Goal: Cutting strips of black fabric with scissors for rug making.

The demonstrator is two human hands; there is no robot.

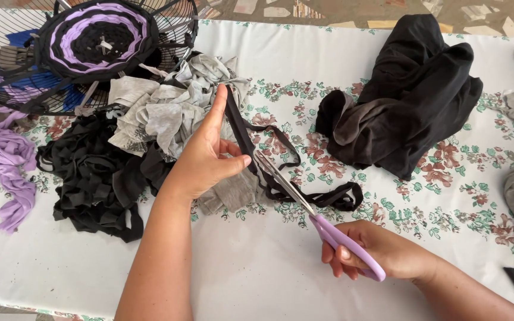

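the left hand (206, 157) pinches a narrow black fabric strip (269, 160), looped and limp over the floral tablecloth (447, 202). the right hand (382, 252) grips purple-handled scissors (313, 217), blades parted at the strip.

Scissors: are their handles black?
No, the scissors in the right hand have lilac handles, and their blades meet the black fabric strip held by the left hand.

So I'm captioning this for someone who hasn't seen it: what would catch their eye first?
At centre, the left hand holds up a black fabric strip while the right hand works purple-handled scissors at it, blades open. At top left, a wire frame carries a round purple-and-black woven piece. A black garment heap lies at upper right on the floral tablecloth.
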